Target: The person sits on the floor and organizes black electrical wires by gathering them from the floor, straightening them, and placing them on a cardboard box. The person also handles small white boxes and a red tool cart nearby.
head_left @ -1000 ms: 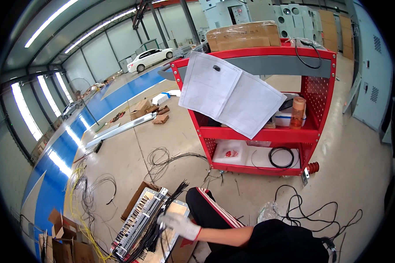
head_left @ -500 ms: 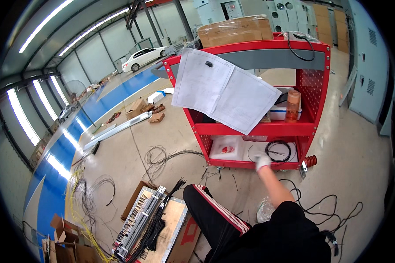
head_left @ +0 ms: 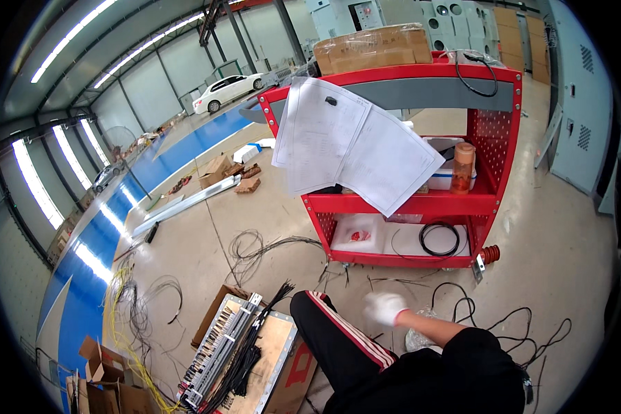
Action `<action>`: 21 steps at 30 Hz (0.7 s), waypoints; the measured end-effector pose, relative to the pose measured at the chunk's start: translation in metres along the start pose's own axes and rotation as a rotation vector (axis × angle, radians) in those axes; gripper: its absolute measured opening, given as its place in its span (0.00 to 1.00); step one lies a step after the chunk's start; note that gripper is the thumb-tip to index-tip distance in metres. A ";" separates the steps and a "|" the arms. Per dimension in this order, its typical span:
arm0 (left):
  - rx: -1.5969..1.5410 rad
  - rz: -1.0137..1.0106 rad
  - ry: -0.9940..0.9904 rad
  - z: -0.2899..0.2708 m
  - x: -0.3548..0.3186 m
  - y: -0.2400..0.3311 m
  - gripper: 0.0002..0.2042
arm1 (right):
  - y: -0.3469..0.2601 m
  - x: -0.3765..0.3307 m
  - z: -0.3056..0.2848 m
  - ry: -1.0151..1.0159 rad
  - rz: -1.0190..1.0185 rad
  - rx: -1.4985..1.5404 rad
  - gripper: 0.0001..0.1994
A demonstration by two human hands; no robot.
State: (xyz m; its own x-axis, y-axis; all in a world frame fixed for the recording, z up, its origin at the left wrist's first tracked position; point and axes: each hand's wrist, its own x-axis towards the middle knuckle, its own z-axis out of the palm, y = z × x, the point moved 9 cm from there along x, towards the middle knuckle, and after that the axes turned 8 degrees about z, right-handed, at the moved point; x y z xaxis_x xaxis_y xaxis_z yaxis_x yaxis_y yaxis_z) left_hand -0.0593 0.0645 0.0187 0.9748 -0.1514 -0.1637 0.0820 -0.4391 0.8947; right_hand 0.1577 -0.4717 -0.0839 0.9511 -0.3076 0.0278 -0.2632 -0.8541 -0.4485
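My right hand (head_left: 385, 308), in a white glove, hovers over the floor just right of my bent knee. Motion smears its fingers, and whether anything is in them does not show. Close by it lie a crumpled clear plastic bag (head_left: 418, 338) and a thin dark wire (head_left: 406, 281). Beyond, a black cable coil (head_left: 457, 241) rests on the bottom shelf of a red cart (head_left: 400, 205). Left of my knee, a rail assembly with rows of terminals (head_left: 217, 345) and a bundle of black wires (head_left: 245, 366) lie on a wooden board (head_left: 274, 338). My left hand is out of sight.
Large paper drawings (head_left: 359, 141) hang over the cart's front. An orange bottle (head_left: 463, 169) stands on its middle shelf, a cardboard box (head_left: 372, 50) on top. Black cable (head_left: 524, 338) snakes over the floor at right; loose wires (head_left: 245, 259) and open cartons (head_left: 107, 366) are at left.
My right hand has drawn back from the cart's bottom shelf, near the black coil, toward my knee. The coil stays on the shelf. A thin dark wire now shows on the floor before the cart.
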 end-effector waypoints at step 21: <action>-0.283 0.165 0.550 -0.080 -0.114 0.048 0.17 | -0.333 -0.131 -0.011 -0.945 -1.066 0.603 0.16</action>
State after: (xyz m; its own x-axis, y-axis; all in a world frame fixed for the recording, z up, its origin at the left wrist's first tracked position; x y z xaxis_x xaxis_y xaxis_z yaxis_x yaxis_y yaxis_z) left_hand -0.1502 0.1313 0.1140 0.9369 0.3129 0.1558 -0.1001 -0.1869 0.9773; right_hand 0.1192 -0.1514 0.0718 0.4623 0.8803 0.1068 0.4619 -0.1363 -0.8764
